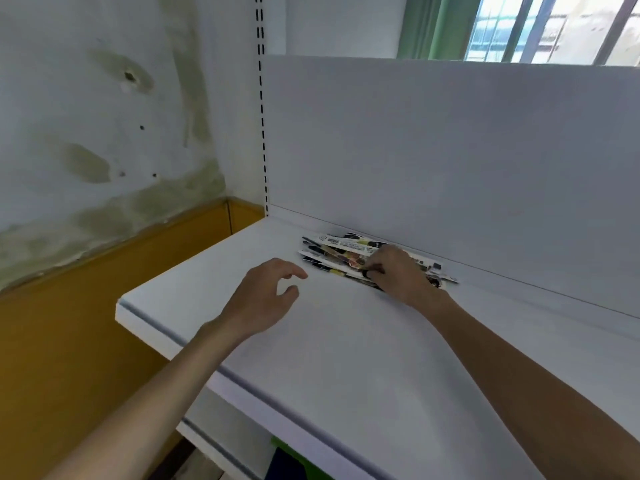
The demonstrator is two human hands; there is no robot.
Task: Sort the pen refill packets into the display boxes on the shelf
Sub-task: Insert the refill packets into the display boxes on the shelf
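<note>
Shelf [346,358]: white, spread beneath both hands.
Left hand [266,296]: fingers loosely curved and apart — held nothing, hovered over the shelf.
Right hand [401,275]: fingers curled down, pinched on the pen refill packets [339,252].
Packets: heaped under the right hand — just beyond the left hand's fingertips, against the back panel [433,150].

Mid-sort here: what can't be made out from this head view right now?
- Head view: the right hand covers the middle of the packet pile; whether its fingers pinch a packet is hidden.
- Packet print is blurred and too small to read.
- Packet count: they overlap.
- No display boxes show; the shelf runs off the right edge, and the lower level is hidden beneath it.
</note>
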